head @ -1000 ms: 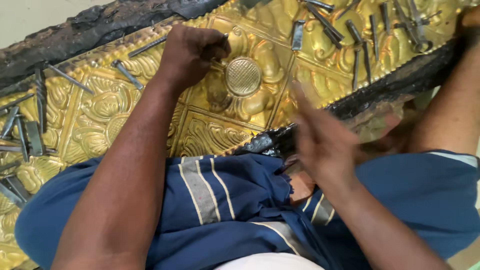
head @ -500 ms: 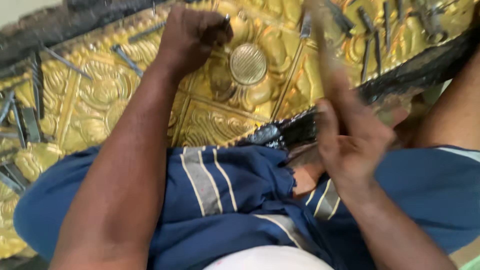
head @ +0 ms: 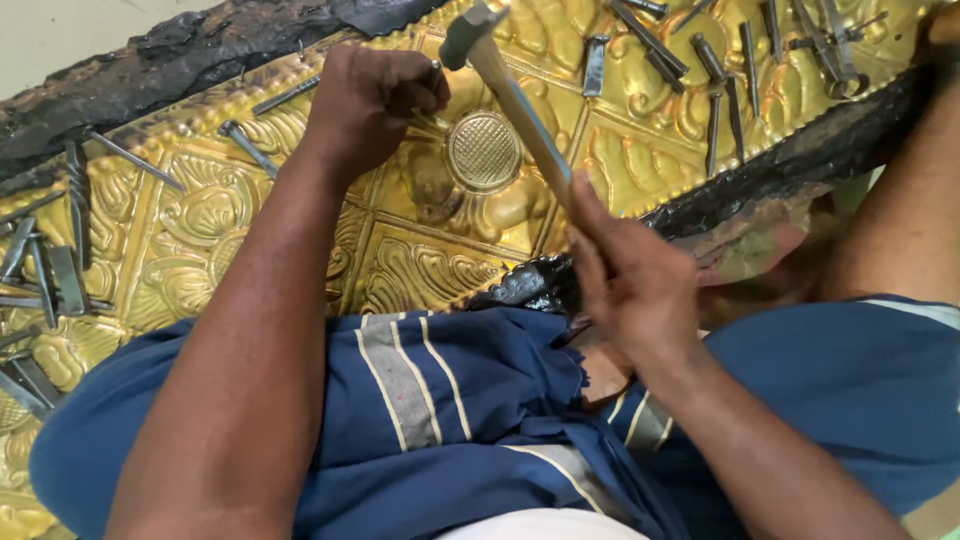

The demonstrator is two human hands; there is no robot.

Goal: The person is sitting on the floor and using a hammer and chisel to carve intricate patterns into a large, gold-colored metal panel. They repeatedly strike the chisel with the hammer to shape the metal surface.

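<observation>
A gold embossed metal sheet lies across my lap on a bed of black pitch. My left hand is closed around a thin steel punch whose tip stands on the sheet, just left of a round cross-hatched boss. My right hand grips the wooden handle of a small hammer. The hammer's metal head hangs right above the top of the punch.
Several loose steel punches lie on the sheet at the left, and several more at the top right. The black pitch rim runs along the far edge. Blue striped cloth covers my legs below.
My right hand has picked up the hammer from beside my lap and swung it up over the punch. My left hand has kept the punch in place.
</observation>
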